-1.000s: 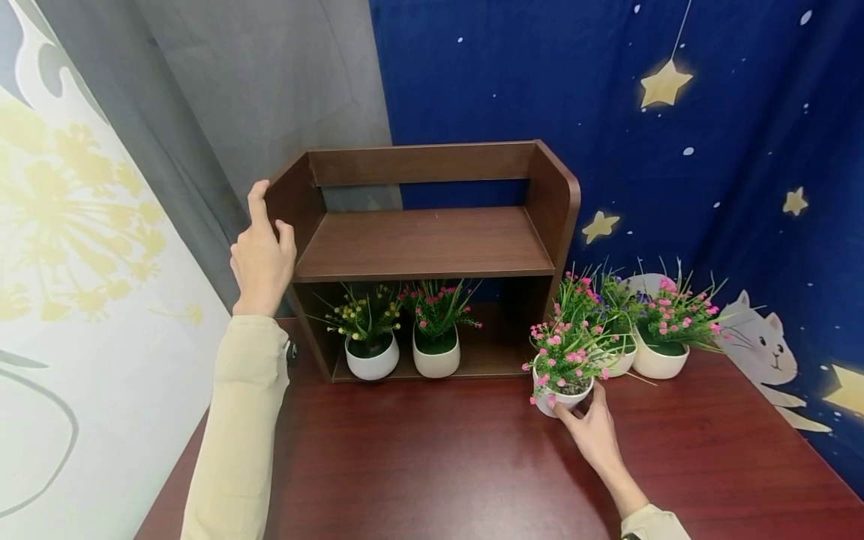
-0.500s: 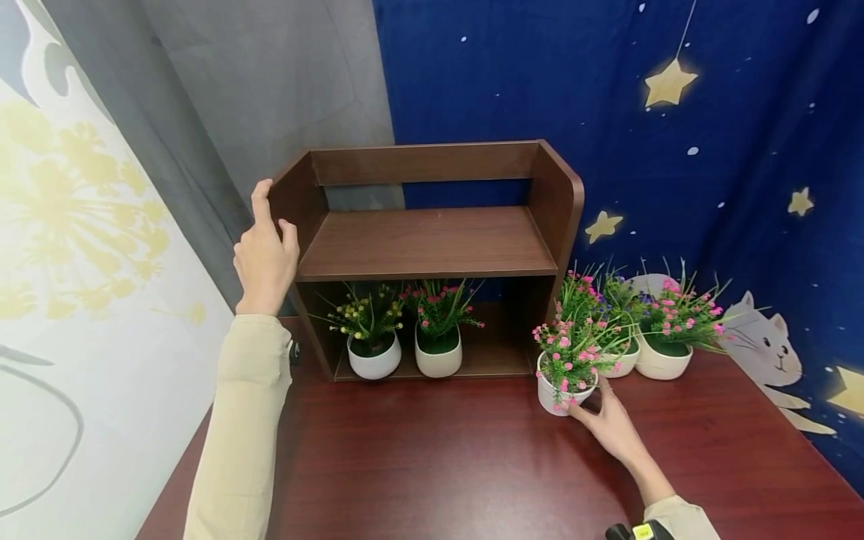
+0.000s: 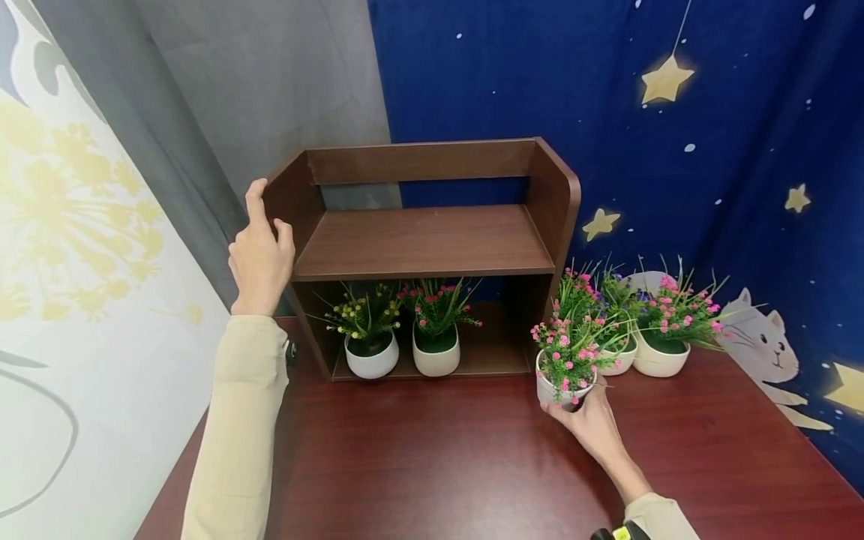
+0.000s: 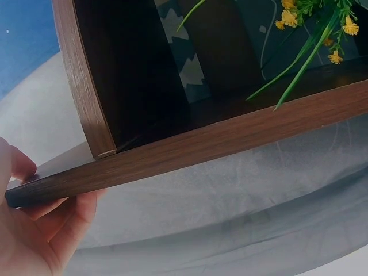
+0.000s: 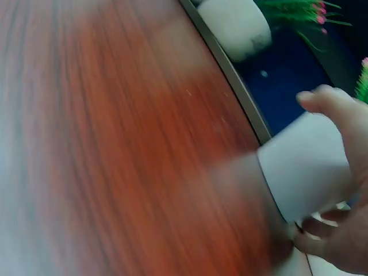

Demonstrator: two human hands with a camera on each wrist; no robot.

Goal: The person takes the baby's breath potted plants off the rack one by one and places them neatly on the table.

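In the head view my left hand (image 3: 259, 259) is at the left side of the brown two-tier shelf (image 3: 425, 241). The left wrist view shows the thumb on one face of its side panel (image 4: 172, 164) and fingers on the other, gripping it. At the shelf's front right corner, my right hand (image 3: 594, 424) holds a white pot of pink flowers (image 3: 570, 360). Its thumb and fingers are round opposite sides of the pot (image 5: 307, 164), which looks to be on or just at the tabletop. The plant stands upright; its leaves partly hide the pots behind.
On the lower shelf stand a yellow-flowered plant (image 3: 371, 356) and a pink-flowered plant (image 3: 436, 349). Right of the shelf are a purple-flowered plant (image 3: 621, 358) and another pink one (image 3: 661, 356). The reddish-brown table (image 3: 432, 457) lies in front, with curtains (image 3: 486, 75) behind.
My right thumb has slid rightward on the pot's front, then back left round it. The held pot has shifted slightly right. My left hand has stayed on the shelf side.
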